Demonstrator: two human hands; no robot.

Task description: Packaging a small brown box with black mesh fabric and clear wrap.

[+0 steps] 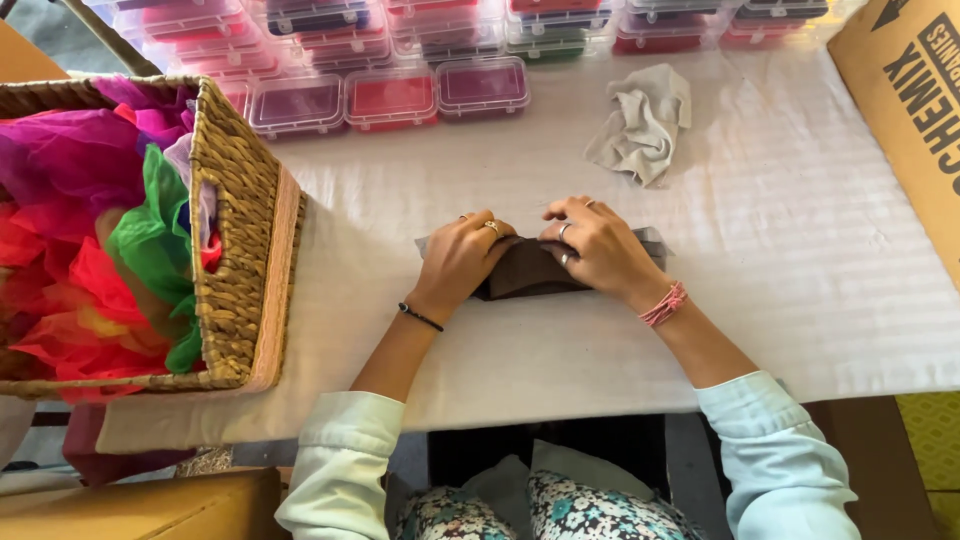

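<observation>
- Dark brown folded cloth (528, 272): flat on the white-covered counter (800, 260), mid-front.
- Left hand (462, 255): fingers curled, pressing the cloth's left end.
- Right hand (596, 245): fingers bent, pinning its right end; the two hands nearly touch.
- Crumpled grey rag (640, 120): behind, apart.
- Wicker basket (240, 250) of coloured tulle (90, 220): left.
- Lidded plastic boxes (390, 98): rear edge.

1. One camera only, worn on the head, looked steeply down at the table (800, 250) from close above.
2. It faced away from the person; the lap was near, the plastic boxes (390, 97) far.
3. The basket (240, 250) was at the left.
</observation>
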